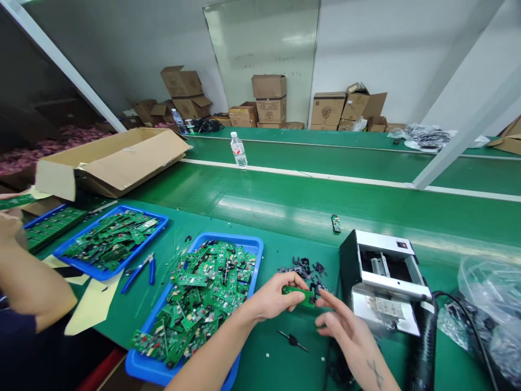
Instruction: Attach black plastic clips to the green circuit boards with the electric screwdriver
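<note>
My left hand [274, 296] pinches a green circuit board [298, 296] between thumb and fingers. The fingers of my right hand [345, 328] are spread and reach to the board's right end. Just past the board lies a heap of black plastic scraps [304, 270]. To the left, a blue tray [228, 237] is heaped with green circuit boards. A small black pin-shaped tool [293, 340] lies below my hands. On the right stands a silver and black metal machine [382, 266], open at the top.
A co-worker's arm [32, 277] at left holds a green board [16, 202] beside another loaded blue tray [158, 218]. Blue-handled cutters [140, 274] lie nearby. A black hose [423, 353] and plastic bag [488, 288] sit right; a green conveyor belt [309, 201] runs behind.
</note>
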`<state>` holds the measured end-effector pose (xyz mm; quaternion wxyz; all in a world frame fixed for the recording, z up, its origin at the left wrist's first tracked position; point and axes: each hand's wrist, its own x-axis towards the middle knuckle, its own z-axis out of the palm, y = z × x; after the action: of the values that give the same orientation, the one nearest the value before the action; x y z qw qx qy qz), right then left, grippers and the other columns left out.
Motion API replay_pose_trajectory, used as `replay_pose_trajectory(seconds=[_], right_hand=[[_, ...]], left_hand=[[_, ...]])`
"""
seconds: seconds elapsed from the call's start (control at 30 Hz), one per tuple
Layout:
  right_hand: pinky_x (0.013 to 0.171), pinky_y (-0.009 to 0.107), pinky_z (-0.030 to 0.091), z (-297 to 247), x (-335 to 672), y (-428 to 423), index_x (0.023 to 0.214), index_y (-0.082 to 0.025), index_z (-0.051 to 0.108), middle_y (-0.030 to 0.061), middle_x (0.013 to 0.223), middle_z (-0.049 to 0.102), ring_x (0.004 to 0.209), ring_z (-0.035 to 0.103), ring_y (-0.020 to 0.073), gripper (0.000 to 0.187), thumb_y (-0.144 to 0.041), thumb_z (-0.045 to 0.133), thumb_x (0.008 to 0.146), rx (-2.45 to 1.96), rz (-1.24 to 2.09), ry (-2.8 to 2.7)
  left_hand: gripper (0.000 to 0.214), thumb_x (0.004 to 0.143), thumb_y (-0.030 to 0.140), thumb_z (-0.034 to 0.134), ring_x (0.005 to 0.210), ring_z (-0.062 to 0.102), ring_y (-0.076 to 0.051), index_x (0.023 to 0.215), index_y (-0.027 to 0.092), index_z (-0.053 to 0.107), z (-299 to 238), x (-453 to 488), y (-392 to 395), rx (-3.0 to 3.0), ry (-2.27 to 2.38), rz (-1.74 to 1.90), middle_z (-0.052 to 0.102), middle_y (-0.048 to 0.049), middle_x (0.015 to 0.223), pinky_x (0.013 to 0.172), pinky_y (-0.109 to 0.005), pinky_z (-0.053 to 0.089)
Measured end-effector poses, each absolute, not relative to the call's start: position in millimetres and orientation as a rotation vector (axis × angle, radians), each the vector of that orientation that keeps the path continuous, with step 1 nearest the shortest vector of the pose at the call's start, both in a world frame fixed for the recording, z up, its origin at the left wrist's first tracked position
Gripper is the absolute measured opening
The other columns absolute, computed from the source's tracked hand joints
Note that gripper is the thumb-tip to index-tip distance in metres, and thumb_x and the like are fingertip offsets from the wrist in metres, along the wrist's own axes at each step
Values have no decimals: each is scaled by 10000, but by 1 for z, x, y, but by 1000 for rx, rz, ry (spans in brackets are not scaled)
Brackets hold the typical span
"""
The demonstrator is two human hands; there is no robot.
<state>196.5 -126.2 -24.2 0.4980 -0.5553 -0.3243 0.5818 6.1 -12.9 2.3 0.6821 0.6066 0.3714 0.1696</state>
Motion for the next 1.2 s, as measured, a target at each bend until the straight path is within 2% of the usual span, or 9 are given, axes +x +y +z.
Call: replay_pose_trajectory(seconds=[0.03,0.13,0.27,0.57,0.7,0.87,1.0,1.07,1.2], right_hand=[[797,375,598,-18,207,-137,1327,-249,615,108,1166,707,886,703,236,615,-558,679,799,-1436,1309,-846],[785,343,585,-2,254,-166,1160,-244,713,106,1024,758,911,716,277,563,-639,637,767,-1804,960,-907],[831,505,534,4,319,-185,1209,-258,661,121,969,767,908,708,379,666,-725,526,754,-2401,527,-820],[927,661,412,-48,347,-173,1229,-159,604,220,1041,721,988,655,490,853,-704,689,580,-2424,677,-584],[898,533,507,-55,344,-183,1126,-183,598,146,979,711,979,668,383,749,-649,735,556,-2050,819,-462],[653,365,578,-39,332,-194,964,-295,529,9,884,571,760,620,199,500,-599,712,612,-1522,859,-383],[346,218,306,-1,320,-185,826,-281,512,-72,659,353,392,251,46,383,-478,775,629,-1076,958,-395],[331,230,241,22,315,-175,858,-285,563,-89,583,329,350,195,39,422,-597,760,652,-976,946,-493],[400,281,314,61,301,-153,1004,-310,648,-37,533,464,386,387,112,716,-902,396,689,-929,765,-737]], left_hand=[[260,804,339,653,555,474,-49,960,136,607,3,10,-15,1322,850,367,582,-21,916,507,-201,354],[304,760,368,697,539,474,-59,939,137,612,2,28,-21,1250,857,298,576,-2,821,480,-201,320],[330,745,375,710,492,436,-73,964,139,635,-4,61,-26,1241,890,240,532,43,604,471,-201,305],[249,773,325,679,467,446,-89,950,150,667,-8,98,-29,1334,958,218,517,50,514,454,-197,343],[227,770,303,671,488,470,-93,939,156,640,-7,100,-29,1345,966,215,565,36,564,453,-195,355],[197,768,276,660,483,431,-67,906,156,586,-2,102,-28,1271,942,175,660,3,678,437,-179,303],[250,764,332,695,455,384,-58,896,154,579,2,103,-26,1261,938,149,636,22,617,433,-181,261],[268,771,354,692,437,358,-54,903,153,573,0,103,-26,1256,919,150,625,28,596,430,-183,246],[285,794,388,659,417,318,-46,925,153,566,-8,103,-27,1302,870,165,631,30,604,423,-189,207]])
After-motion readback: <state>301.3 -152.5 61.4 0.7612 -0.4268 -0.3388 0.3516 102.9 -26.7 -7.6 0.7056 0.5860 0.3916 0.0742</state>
